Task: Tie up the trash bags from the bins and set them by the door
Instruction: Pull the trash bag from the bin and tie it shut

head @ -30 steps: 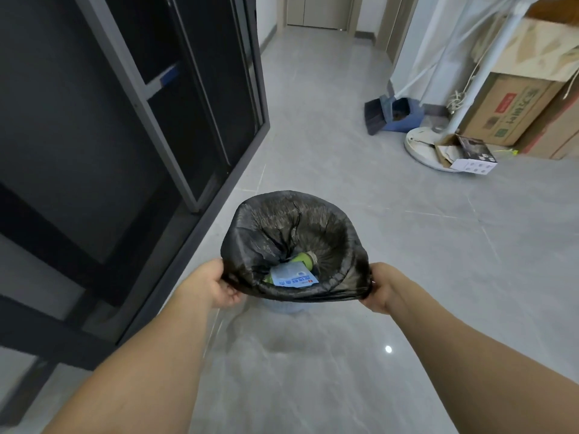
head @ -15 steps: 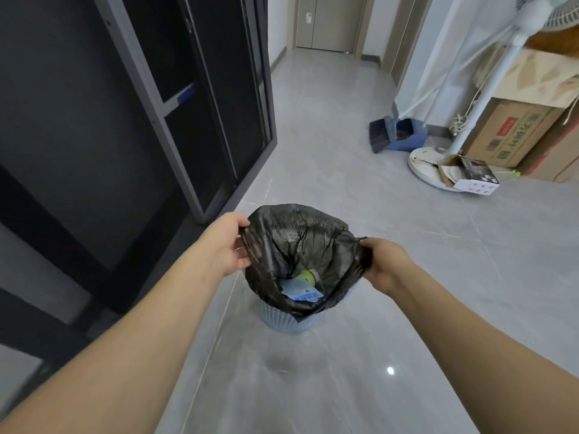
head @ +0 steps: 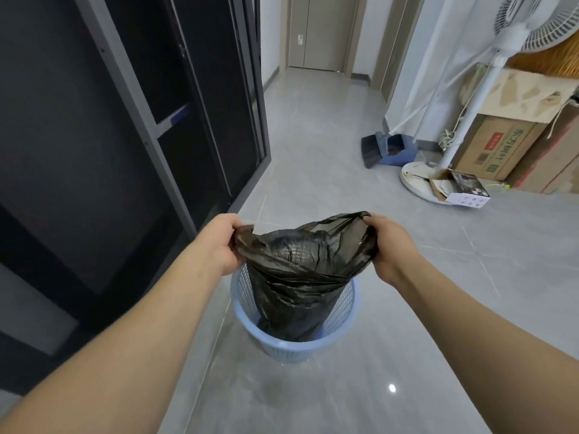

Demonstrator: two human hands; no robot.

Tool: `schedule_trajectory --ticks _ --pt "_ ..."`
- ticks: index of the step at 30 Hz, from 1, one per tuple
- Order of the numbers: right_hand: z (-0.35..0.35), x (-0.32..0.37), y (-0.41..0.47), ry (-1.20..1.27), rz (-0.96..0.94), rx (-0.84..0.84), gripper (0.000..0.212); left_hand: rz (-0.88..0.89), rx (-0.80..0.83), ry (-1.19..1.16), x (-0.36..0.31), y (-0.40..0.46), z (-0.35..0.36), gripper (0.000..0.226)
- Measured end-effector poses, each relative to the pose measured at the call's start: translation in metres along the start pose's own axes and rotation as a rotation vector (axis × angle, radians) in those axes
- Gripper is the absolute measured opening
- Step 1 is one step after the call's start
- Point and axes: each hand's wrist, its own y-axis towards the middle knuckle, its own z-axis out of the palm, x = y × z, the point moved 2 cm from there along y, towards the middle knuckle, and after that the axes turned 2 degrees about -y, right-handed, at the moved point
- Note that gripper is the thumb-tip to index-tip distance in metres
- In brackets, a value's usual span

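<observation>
Both arms stretched fwd over the bin [head: 293, 349]. My left hand [head: 219, 242] pinches the bag [head: 297, 277] rim on the bin's left side, fingers curled round the plastic. My right hand [head: 390, 245] grips the rim opp., knuckles up, fingers bunched on a gathered corner. Bag is half out, bottom inside the bin, mouth pulled wide above it.

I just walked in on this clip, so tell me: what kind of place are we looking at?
Most likely a home, in a tiled hallway or living area. A standing fan, a broom and dustpan and stacked cardboard boxes sit along one wall, and a small blue wastebasket stands on the floor.
</observation>
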Motion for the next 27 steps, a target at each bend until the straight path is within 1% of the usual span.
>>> schedule_trajectory --ticks 1,3,5,6,8,12,15,17,20,23,27 --pt "0.002 0.004 0.000 -0.006 -0.018 0.003 0.011 0.005 -0.030 0.077 -0.005 -0.001 0.003 0.023" --pt "0.008 0.013 0.000 -0.019 -0.048 0.029 0.012 0.104 -0.104 0.178 -0.019 -0.001 0.011 0.026" --pt "0.014 0.022 -0.001 -0.038 -0.063 0.049 0.017 0.214 -0.178 0.176 -0.035 -0.005 0.020 0.015" --pt "0.017 0.026 -0.002 -0.048 -0.068 0.050 0.019 0.250 -0.204 0.159 -0.041 -0.009 0.024 0.014" --pt "0.022 0.034 -0.005 -0.058 -0.089 0.034 0.023 0.312 -0.213 0.101 -0.047 -0.016 0.031 0.010" --pt "0.029 0.051 -0.014 -0.017 -0.112 -0.003 0.025 0.352 -0.098 -0.083 -0.054 -0.031 0.041 0.019" --pt "0.033 0.071 -0.023 -0.009 -0.159 -0.012 0.026 0.387 -0.049 -0.070 -0.070 -0.047 0.050 0.028" --pt "0.036 0.090 -0.032 -0.019 -0.202 -0.021 0.025 0.442 -0.048 0.004 -0.086 -0.064 0.061 0.029" --pt "0.036 0.126 -0.047 -0.061 -0.277 -0.067 0.021 0.606 -0.017 0.177 -0.108 -0.100 0.087 0.027" --pt "0.025 0.169 -0.067 -0.170 -0.395 -0.151 0.020 0.750 0.068 0.322 -0.124 -0.142 0.122 0.019" --pt "-0.012 0.227 -0.097 -0.294 -0.503 -0.292 0.026 0.863 0.193 0.417 -0.136 -0.199 0.170 0.019"
